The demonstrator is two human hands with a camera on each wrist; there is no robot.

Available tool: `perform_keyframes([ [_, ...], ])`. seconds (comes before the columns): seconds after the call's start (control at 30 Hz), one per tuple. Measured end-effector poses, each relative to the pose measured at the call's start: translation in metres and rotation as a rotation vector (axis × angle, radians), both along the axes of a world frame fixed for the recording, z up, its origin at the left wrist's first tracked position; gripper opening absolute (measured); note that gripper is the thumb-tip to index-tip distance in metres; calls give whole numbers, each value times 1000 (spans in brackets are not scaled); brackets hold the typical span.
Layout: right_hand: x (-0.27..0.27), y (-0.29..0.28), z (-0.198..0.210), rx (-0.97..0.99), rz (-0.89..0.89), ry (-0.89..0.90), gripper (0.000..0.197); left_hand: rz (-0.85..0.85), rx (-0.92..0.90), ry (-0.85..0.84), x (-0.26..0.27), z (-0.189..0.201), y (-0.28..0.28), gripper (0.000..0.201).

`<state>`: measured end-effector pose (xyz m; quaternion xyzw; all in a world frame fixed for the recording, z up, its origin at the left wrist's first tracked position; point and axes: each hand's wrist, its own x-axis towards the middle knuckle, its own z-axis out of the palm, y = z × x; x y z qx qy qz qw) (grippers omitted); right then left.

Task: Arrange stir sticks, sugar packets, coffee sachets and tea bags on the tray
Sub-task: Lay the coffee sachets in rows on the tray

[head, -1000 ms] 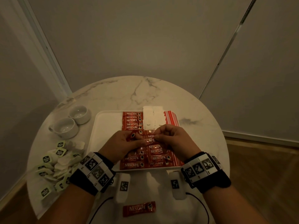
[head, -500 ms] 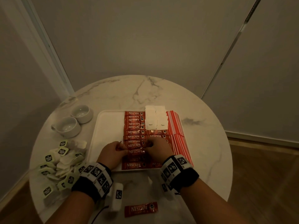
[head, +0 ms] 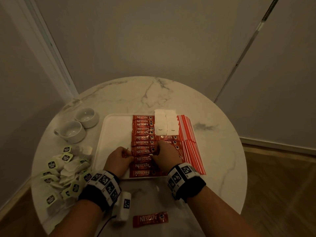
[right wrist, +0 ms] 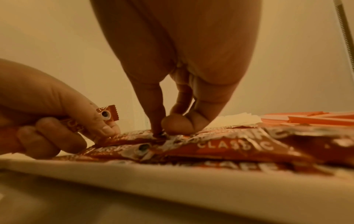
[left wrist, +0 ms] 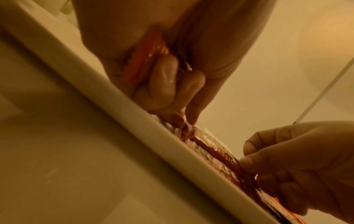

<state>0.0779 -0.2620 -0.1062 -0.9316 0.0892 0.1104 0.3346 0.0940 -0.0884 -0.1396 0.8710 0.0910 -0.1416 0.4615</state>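
A white tray (head: 112, 132) on the round marble table holds a column of red coffee sachets (head: 142, 129), white sugar packets (head: 165, 123) and red-striped stir sticks (head: 189, 135). My left hand (head: 119, 159) holds spare coffee sachets (left wrist: 145, 51) in its curled fingers and pinches the left end of one sachet (head: 142, 152) in the column. My right hand (head: 164, 156) pinches that sachet's right end between thumb and fingertips (right wrist: 172, 124), low on the tray. A pile of tea bags (head: 65, 170) lies left of the tray.
Two white cups (head: 71, 131) stand at the table's left rear. One loose coffee sachet (head: 150, 219) lies near the front edge, beside a small white tagged block (head: 125, 205). Walls close in behind the table (head: 145, 96); wooden floor shows at the right.
Both hands came down from above the tray and toward me onto the sachet column. They now pinch one sachet's two ends flat among the others.
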Motion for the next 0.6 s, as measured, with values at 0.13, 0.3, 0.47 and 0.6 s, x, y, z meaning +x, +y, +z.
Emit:
perform_keyframes([
  [0.13,-5,-7,8,45,-41,-29,15,46,29,-19,-2,9,-4,22],
  [0.3,-45,-11,34,42,289,-25,11,174,-302,0,-6,29,-5,18],
  [0.47,-110,3,18,-331,889,129,39,97,-817,165,-22,53,-7,20],
  [0.6,-127,9,-1,-468,908,52,35,44,-913,180,-26,58,-5,23],
])
